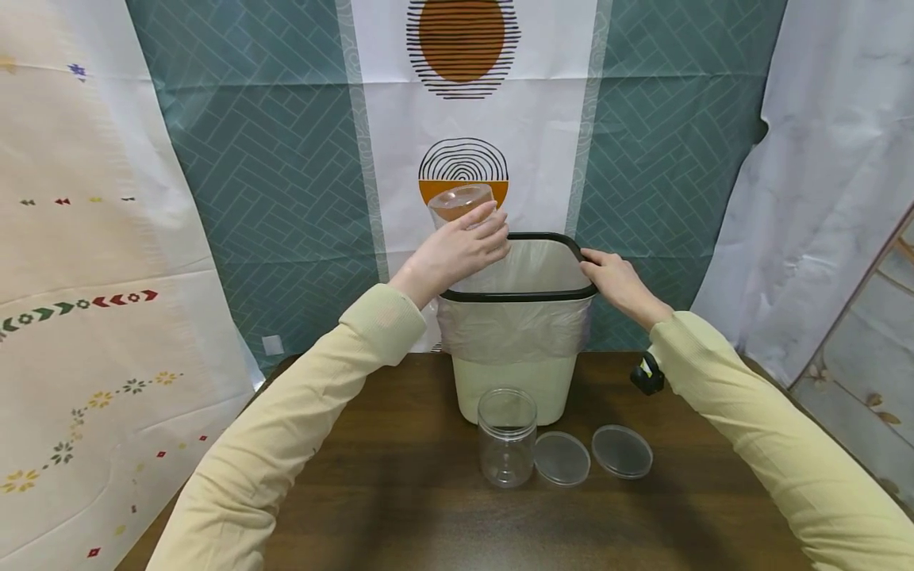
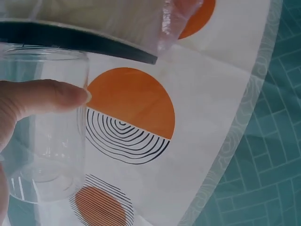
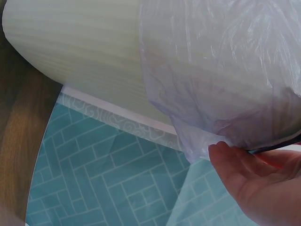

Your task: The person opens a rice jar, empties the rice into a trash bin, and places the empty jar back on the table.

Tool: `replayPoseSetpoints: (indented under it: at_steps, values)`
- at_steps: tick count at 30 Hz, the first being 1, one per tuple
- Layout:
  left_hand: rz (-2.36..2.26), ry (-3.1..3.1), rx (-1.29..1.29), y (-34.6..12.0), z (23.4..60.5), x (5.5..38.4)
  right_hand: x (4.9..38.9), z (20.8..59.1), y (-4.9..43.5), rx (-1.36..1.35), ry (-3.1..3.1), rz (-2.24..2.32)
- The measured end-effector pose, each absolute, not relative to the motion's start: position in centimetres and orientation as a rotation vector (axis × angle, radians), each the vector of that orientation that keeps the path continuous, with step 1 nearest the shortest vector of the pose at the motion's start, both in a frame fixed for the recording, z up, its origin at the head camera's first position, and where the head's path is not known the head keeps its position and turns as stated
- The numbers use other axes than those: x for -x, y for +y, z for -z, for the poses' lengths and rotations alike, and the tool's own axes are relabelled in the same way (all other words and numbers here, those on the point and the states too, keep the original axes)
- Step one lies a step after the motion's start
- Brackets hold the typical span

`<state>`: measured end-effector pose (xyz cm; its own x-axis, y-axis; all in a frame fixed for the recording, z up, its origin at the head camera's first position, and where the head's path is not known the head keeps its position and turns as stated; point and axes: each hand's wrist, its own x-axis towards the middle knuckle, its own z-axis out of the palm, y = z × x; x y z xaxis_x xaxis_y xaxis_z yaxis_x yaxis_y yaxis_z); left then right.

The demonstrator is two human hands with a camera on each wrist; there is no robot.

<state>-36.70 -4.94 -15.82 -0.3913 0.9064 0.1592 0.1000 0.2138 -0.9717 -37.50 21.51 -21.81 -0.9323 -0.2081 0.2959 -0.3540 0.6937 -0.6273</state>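
Observation:
My left hand [image 1: 457, 250] holds a clear plastic jar [image 1: 443, 208] tilted over the trash bin [image 1: 514, 381], its base up. In the left wrist view the thumb lies along the jar wall [image 2: 51, 150], and the mouth is close to the bin's black rim [image 2: 75, 42]. At the bin's right side my right hand [image 1: 617, 281] grips the rim, fingers against the plastic liner [image 3: 202, 89]. A second clear jar [image 1: 507, 452] stands upright without a lid in front of the bin. Beside it lie two clear round lids [image 1: 562, 458].
The bin stands at the back of the brown wooden table [image 1: 400, 507]. Behind it hangs a patterned green and white curtain [image 1: 278, 159]. A cream cloth [image 1: 93, 333] hangs at the left and a white curtain [image 1: 821, 159] at the right.

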Motion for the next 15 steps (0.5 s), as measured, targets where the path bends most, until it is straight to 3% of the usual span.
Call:
replayPoseSetpoints:
  at_steps: [15]
  values:
    - [-1.14, -1.732, 0.947, -3.8, 17.1, 36.8, 37.5, 21.7, 21.6, -0.45, -2.704, -1.059]
